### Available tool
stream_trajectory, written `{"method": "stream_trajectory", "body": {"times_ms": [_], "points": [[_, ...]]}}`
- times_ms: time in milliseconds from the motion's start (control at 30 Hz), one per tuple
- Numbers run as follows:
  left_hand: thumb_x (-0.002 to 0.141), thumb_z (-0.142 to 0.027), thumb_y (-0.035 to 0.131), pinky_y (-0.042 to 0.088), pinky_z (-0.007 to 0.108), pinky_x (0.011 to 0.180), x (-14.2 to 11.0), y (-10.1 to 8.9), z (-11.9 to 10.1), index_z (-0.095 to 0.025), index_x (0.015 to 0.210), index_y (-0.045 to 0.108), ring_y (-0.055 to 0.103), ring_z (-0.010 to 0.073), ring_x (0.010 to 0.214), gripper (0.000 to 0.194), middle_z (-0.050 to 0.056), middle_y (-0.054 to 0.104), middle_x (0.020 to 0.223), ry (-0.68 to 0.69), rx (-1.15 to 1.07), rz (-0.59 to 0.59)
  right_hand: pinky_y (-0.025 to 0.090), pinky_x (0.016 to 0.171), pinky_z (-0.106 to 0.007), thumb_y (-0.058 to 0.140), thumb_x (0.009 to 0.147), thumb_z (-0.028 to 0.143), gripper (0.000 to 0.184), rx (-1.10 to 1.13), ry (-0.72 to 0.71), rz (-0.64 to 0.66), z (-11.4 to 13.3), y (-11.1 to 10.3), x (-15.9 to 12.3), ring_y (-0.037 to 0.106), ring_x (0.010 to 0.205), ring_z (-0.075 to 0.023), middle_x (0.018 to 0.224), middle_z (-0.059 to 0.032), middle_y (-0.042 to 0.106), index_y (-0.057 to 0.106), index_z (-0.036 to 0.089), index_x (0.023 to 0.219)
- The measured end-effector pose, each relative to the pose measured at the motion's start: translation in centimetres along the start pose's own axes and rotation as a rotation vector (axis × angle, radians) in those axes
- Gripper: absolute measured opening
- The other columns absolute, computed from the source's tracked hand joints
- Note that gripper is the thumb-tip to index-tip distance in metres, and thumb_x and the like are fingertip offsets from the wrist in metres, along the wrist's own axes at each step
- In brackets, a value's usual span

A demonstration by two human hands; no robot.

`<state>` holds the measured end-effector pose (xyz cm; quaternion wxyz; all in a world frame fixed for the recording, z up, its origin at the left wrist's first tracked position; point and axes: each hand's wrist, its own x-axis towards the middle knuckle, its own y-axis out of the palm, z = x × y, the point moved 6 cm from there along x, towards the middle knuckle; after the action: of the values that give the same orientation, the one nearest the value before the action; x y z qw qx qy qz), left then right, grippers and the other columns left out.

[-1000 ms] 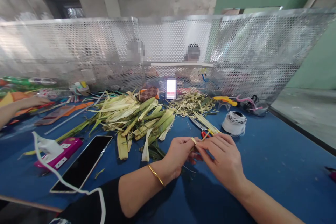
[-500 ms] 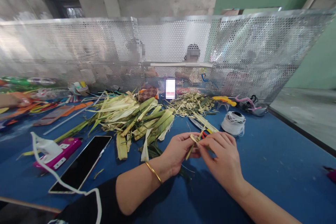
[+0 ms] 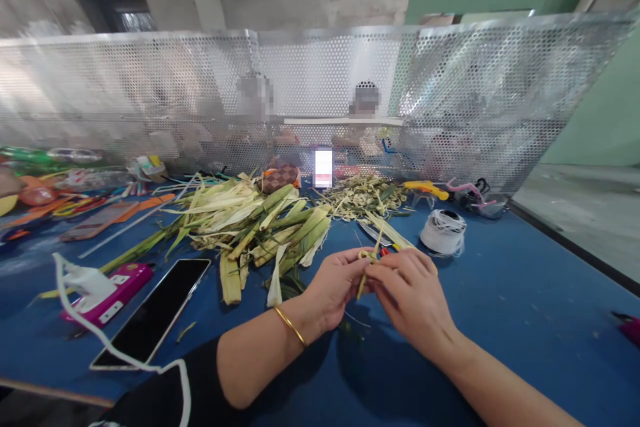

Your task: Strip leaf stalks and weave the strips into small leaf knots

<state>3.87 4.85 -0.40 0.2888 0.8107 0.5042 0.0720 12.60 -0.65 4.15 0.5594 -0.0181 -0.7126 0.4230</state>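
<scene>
My left hand [image 3: 336, 287] is closed, its thumb and fingers pinching a small knotted piece of husk strip [image 3: 367, 257]. Against the same piece press the closed fingertips of my right hand [image 3: 413, 293], partly covering it. One thin end of the strip sticks up and another points down below the fingers. Beyond my left hand lies a heap of green and pale corn husks [image 3: 265, 230]. Just past the right fingers are scissors with red handles [image 3: 384, 251], partly hidden, and a bundle of pale strips [image 3: 393, 232].
A spool of white string [image 3: 443, 233] stands to the right. At left lie a black-screened phone [image 3: 155, 310] and a magenta power strip [image 3: 113, 290] with a white cable. A pile of curled husk scraps [image 3: 367, 195] sits before the perforated metal screen [image 3: 320, 73]; people are behind it.
My right fingers have moved slightly left, closer to my left fingertips, and cover more of the husk strip. The loop above the left thumb looks smaller.
</scene>
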Motion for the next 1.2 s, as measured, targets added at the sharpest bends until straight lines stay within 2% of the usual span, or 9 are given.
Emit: {"method": "stream_trajectory", "body": {"times_ms": [133, 267, 400, 533, 800, 867, 967, 1100, 1200], "points": [[0.059, -0.023, 0.078, 0.039, 0.018, 0.057, 0.1, 0.1, 0.1, -0.012, 0.086, 0.069, 0.054, 0.0073, 0.061, 0.030, 0.002, 0.064, 0.074, 0.005, 0.034, 0.000, 0.038, 0.093, -0.039, 0.042, 0.090, 0.011, 0.027, -0.010, -0.170, 0.140, 1.3, 1.2, -0.3, 0.054, 0.077, -0.0162, 0.079, -0.0030, 0.064, 0.067, 0.021, 0.085], [0.059, -0.021, 0.077, 0.040, 0.018, 0.057, -0.1, 0.0, 0.1, -0.012, 0.090, 0.070, 0.054, 0.0074, 0.060, 0.033, 0.001, 0.065, 0.072, -0.002, 0.077, -0.018, 0.037, 0.093, -0.038, 0.043, 0.090, 0.010, 0.026, 0.048, -0.142, 0.069, 1.1, 0.7, -0.3, 0.057, 0.078, -0.0159, 0.081, -0.0026, 0.066, 0.066, 0.022, 0.086], [0.063, -0.021, 0.075, 0.048, 0.027, 0.071, -0.4, -0.2, -0.2, -0.014, 0.097, 0.070, 0.062, 0.0117, 0.064, 0.035, 0.003, 0.068, 0.074, -0.005, 0.139, -0.082, 0.045, 0.075, -0.034, 0.050, 0.089, 0.022, 0.017, 0.288, 0.339, -0.060, -2.3, 0.2, -0.7, 0.059, 0.079, -0.0185, 0.080, -0.0045, 0.065, 0.063, 0.021, 0.077], [0.071, -0.021, 0.069, 0.049, 0.029, 0.075, -0.5, 0.0, -0.4, -0.015, 0.101, 0.069, 0.068, 0.0162, 0.071, 0.031, 0.005, 0.071, 0.081, -0.030, 0.245, -0.070, 0.044, 0.057, -0.029, 0.057, 0.081, 0.037, 0.021, 0.599, 0.816, 0.034, -5.1, 2.3, -2.2, 0.055, 0.062, -0.0167, 0.068, -0.0021, 0.061, 0.058, 0.020, 0.069], [0.067, -0.024, 0.074, 0.050, 0.026, 0.067, 0.0, -0.7, -0.5, -0.015, 0.100, 0.067, 0.067, 0.0149, 0.065, 0.035, 0.004, 0.071, 0.076, 0.012, 0.329, -0.119, 0.045, 0.044, -0.028, 0.066, 0.069, 0.051, 0.033, 0.958, 1.138, 0.137, -5.5, 4.3, -3.3, 0.053, 0.045, -0.0142, 0.054, 0.0033, 0.057, 0.051, 0.022, 0.075], [0.067, -0.021, 0.073, 0.050, 0.025, 0.066, 0.2, -1.2, -0.7, -0.015, 0.099, 0.067, 0.067, 0.0145, 0.064, 0.033, 0.004, 0.071, 0.076, 0.015, 0.276, -0.176, 0.048, 0.046, -0.029, 0.062, 0.075, 0.047, 0.028, 0.925, 1.068, 0.111, -5.4, 3.8, -2.9, 0.056, 0.045, -0.0153, 0.055, 0.0039, 0.058, 0.048, 0.023, 0.079], [0.065, -0.016, 0.072, 0.050, 0.024, 0.066, 0.4, -1.8, -1.1, -0.015, 0.095, 0.065, 0.066, 0.0132, 0.063, 0.031, 0.004, 0.070, 0.074, 0.020, 0.182, -0.240, 0.052, 0.057, -0.031, 0.051, 0.085, 0.035, 0.013, 0.768, 0.770, 0.120, -4.9, 2.5, -1.8, 0.065, 0.060, -0.0174, 0.070, -0.0005, 0.066, 0.054, 0.022, 0.090], [0.065, -0.014, 0.069, 0.050, 0.022, 0.065, 0.6, -2.0, -1.3, -0.013, 0.089, 0.067, 0.064, 0.0102, 0.058, 0.023, 0.002, 0.068, 0.069, 0.008, 0.144, -0.242, 0.052, 0.073, -0.031, 0.041, 0.089, 0.014, 0.028, 0.438, 0.272, 0.162, -3.2, 0.9, -0.5, 0.066, 0.086, -0.0182, 0.095, -0.0051, 0.071, 0.064, 0.023, 0.102], [0.064, -0.015, 0.070, 0.049, 0.023, 0.063, 0.5, -1.8, -1.1, -0.013, 0.090, 0.069, 0.062, 0.0100, 0.056, 0.027, 0.002, 0.067, 0.067, 0.003, 0.173, -0.224, 0.049, 0.073, -0.030, 0.044, 0.089, 0.012, 0.027, 0.212, 0.026, 0.080, -2.1, -0.3, 0.0, 0.066, 0.079, -0.0168, 0.091, -0.0045, 0.072, 0.068, 0.023, 0.096]]}}
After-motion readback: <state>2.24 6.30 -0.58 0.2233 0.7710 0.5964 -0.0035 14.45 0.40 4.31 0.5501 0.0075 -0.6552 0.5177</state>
